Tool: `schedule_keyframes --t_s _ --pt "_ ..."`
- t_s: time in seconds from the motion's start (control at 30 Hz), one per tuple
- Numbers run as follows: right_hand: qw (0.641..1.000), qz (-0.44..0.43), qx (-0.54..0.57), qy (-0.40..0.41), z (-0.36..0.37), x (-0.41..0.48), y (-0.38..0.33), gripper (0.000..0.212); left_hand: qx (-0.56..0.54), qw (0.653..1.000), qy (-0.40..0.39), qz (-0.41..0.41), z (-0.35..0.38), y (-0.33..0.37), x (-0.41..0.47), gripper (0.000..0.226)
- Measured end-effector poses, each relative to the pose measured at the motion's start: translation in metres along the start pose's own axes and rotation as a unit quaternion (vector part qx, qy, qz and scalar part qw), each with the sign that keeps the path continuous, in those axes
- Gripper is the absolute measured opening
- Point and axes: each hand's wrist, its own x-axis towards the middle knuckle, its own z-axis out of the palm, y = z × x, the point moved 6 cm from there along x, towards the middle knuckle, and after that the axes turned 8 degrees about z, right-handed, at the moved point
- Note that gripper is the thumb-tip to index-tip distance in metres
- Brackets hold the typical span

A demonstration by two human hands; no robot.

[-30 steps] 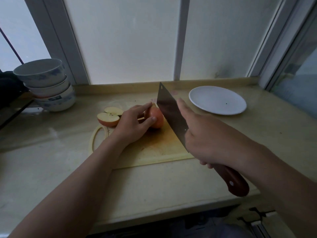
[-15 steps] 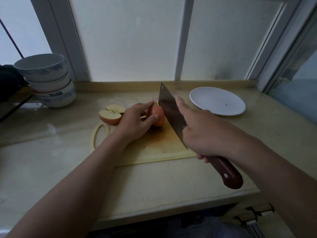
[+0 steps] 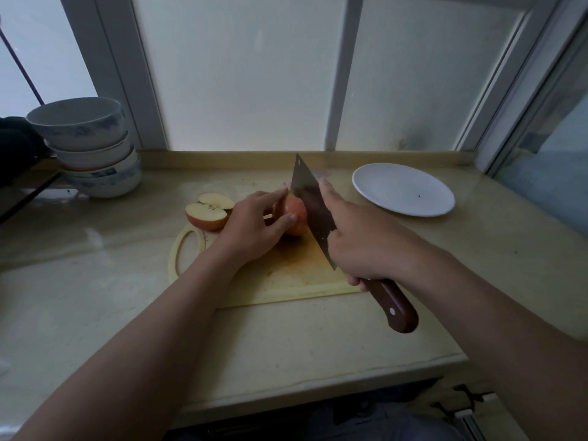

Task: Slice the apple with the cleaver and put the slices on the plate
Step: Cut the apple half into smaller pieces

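Observation:
A red apple piece (image 3: pixel 295 214) stands on the yellow cutting board (image 3: pixel 286 275). My left hand (image 3: pixel 254 222) grips it from the left with thumb and fingers curled round it. My right hand (image 3: pixel 362 240) grips the cleaver (image 3: pixel 313 208) by its brown handle, forefinger stretched along the blade's back. The blade stands on edge against the right side of the apple piece. Two cut pieces (image 3: pixel 210 210) lie at the board's far left corner, flesh up. The white plate (image 3: pixel 402 189) sits empty at the back right.
Three stacked bowls (image 3: pixel 92 148) stand at the back left by the window frame. A dark rack (image 3: pixel 19 173) juts in at the left edge. The counter's front edge (image 3: pixel 318 386) runs just below my arms, and windows close off the back.
The cleaver blade has dropped slightly along the right side of the apple piece. My left hand keeps its hold. The view has tilted a little.

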Motion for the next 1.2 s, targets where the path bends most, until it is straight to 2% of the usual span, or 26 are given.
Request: schedule_keyframes --t_s 0.9,1.2 --pt "0.998 0.046 0.01 -0.034 0.014 0.022 0.005 0.097 0.03 0.999 0.002 0.013 0.001 -0.003 0.001 0.062" --pt "0.995 0.007 0.083 0.053 -0.009 0.01 0.02 0.088 0.019 1.0 -0.019 -0.007 0.003 -0.004 0.0 0.069"
